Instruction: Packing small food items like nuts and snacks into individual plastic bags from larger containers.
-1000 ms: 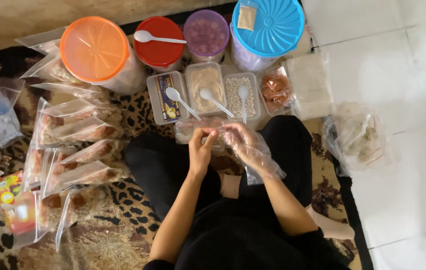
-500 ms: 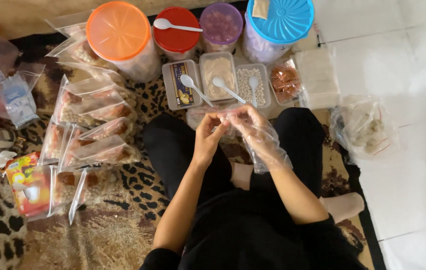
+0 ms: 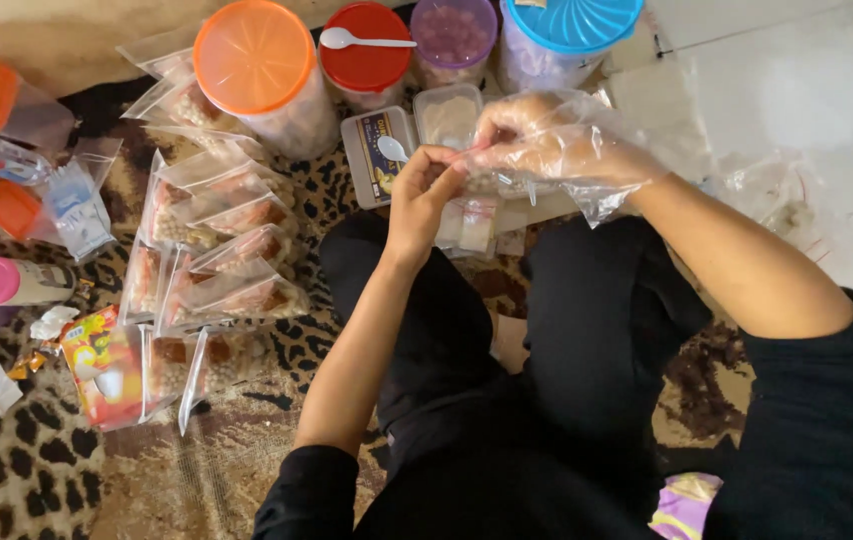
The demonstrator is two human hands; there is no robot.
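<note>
I sit cross-legged on a leopard-print mat (image 3: 37, 470). My bare left hand (image 3: 419, 195) and my right hand (image 3: 547, 140), which wears a loose clear plastic glove, meet above my lap and pinch the top of a small clear zip bag (image 3: 469, 222) that hangs between them. The bag holds a little pale filling. Just beyond my hands lie small open tubs (image 3: 447, 110) of powder and grains, one with a white spoon (image 3: 393, 150) in it.
Tall jars stand at the back: orange lid (image 3: 255, 55), red lid (image 3: 372, 45) with a spoon on top, purple lid (image 3: 452, 30), blue lid (image 3: 577, 20). Several filled zip bags (image 3: 212, 250) lie in rows on my left. A pink-capped bottle (image 3: 17, 282) and snack packet (image 3: 102, 365) lie far left.
My view has shifted right and closer. My hands have risen slightly from my lap toward the tubs, still working the top of the small bag.
</note>
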